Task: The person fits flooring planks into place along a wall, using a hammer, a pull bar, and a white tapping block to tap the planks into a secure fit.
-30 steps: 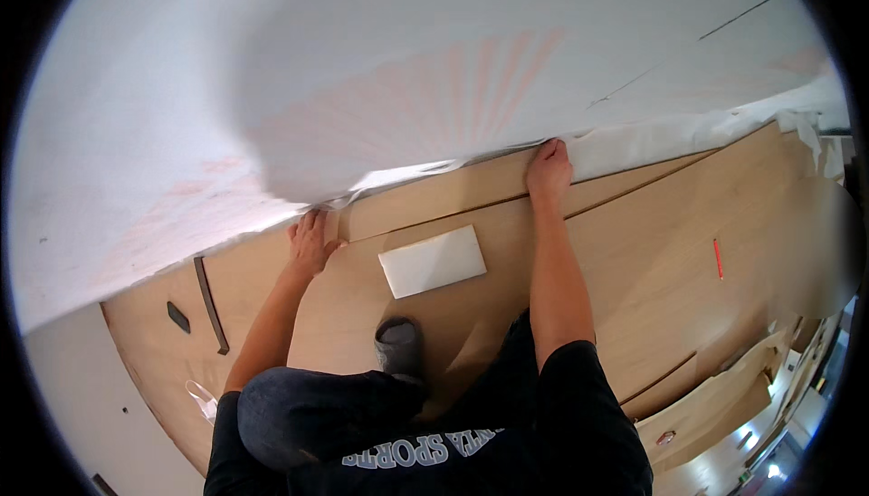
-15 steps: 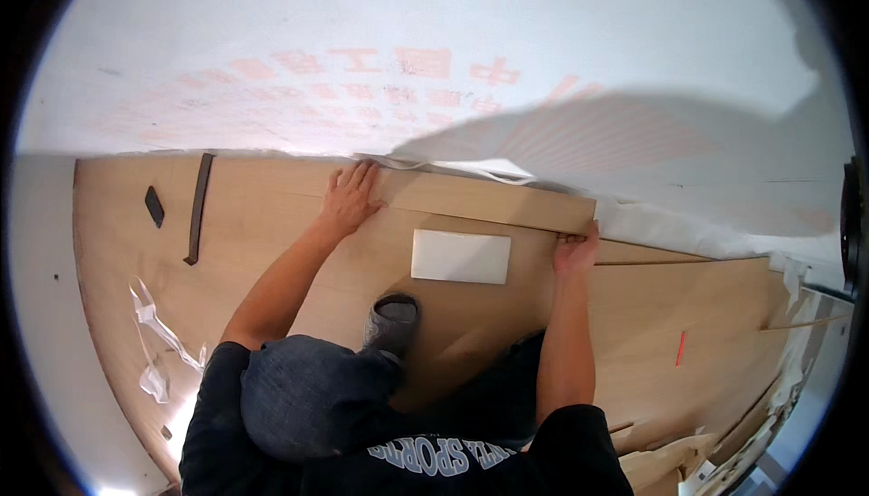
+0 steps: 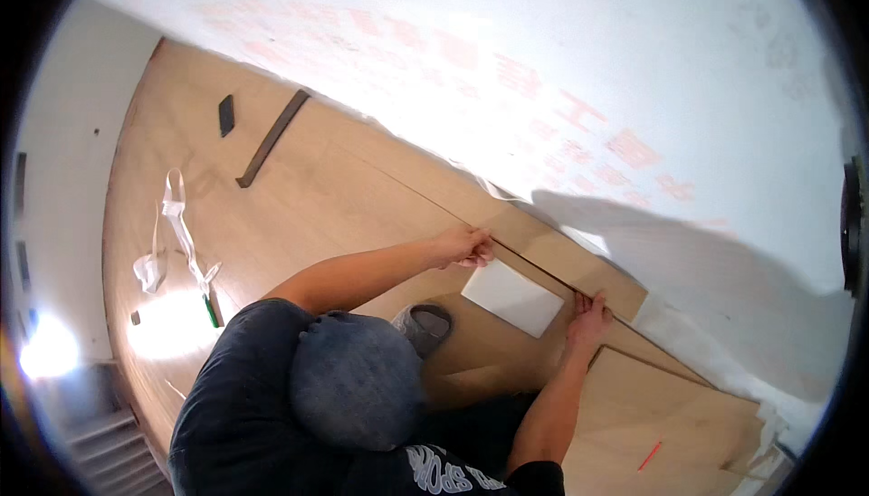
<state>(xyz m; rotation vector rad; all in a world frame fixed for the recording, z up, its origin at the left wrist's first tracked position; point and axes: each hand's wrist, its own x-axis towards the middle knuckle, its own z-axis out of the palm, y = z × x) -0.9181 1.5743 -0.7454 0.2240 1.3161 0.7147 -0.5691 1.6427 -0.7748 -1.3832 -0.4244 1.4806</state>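
A narrow wood-look floor plank (image 3: pixel 566 262) lies along the foot of the white wall, with a dark gap along its near edge. My left hand (image 3: pixel 464 248) is closed, its fingertips on that edge where the gap begins. Further right, my right hand (image 3: pixel 590 317) has its fingers curled at the same edge, near the plank's right end. How far the fingertips reach under the plank is hidden. Between my hands, on the near side, a white rectangular block (image 3: pixel 512 298) lies flat on the laid floor.
A dark metal bar (image 3: pixel 273 138) and a black flat object (image 3: pixel 226 116) lie at far left. White straps (image 3: pixel 181 220) and a green item (image 3: pixel 211 310) are nearer. Loose boards (image 3: pixel 670 396) with a red stick (image 3: pixel 650 456) lie right. A slippered foot (image 3: pixel 425 329) stands close by.
My view has turned, tilting the wall line down to the right. My left hand has gone from flat on the floor to closed at the plank edge; my right hand has left the plank's end corner.
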